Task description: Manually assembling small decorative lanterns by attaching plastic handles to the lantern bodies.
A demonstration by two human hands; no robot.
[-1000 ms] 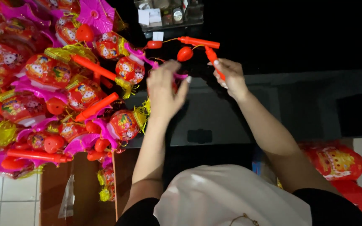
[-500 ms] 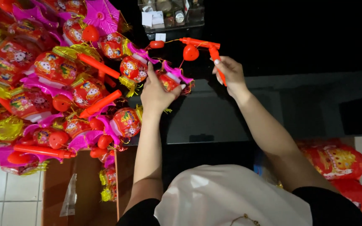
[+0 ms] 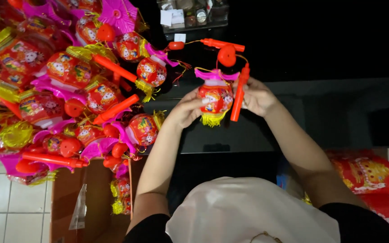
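Red plastic and pink frill make up the small toy lantern [image 3: 215, 98] held in both hands, with a yellow tassel hanging from its bottom. The left hand [image 3: 186, 109] closes its fingers on the lantern's left side; the right hand [image 3: 255, 96] is wrapped around a red handle stick [image 3: 239, 93] that stands upright just right of the lantern. A red ball [image 3: 226, 56] sits just above the lantern, and a second red stick [image 3: 222, 44] lies level above that.

Right of the lantern and below it the dark surface [image 3: 338, 108] is open, with room for the arms. Left of the lantern, close to the left hand, hangs a dense heap of lanterns [image 3: 68, 90] of the same kind, red bodies, pink frills and red sticks tangled together; the nearest one hangs just up and left of the held lantern.

Below that heap, lower left of the lantern, a brown cardboard box [image 3: 91, 198] stands open with a few lanterns and a scrap of clear film inside. Far lower right of the lantern lie larger red lanterns [image 3: 368, 173]. Above the lantern, a clear case [image 3: 194, 13] holds small items too small to tell.
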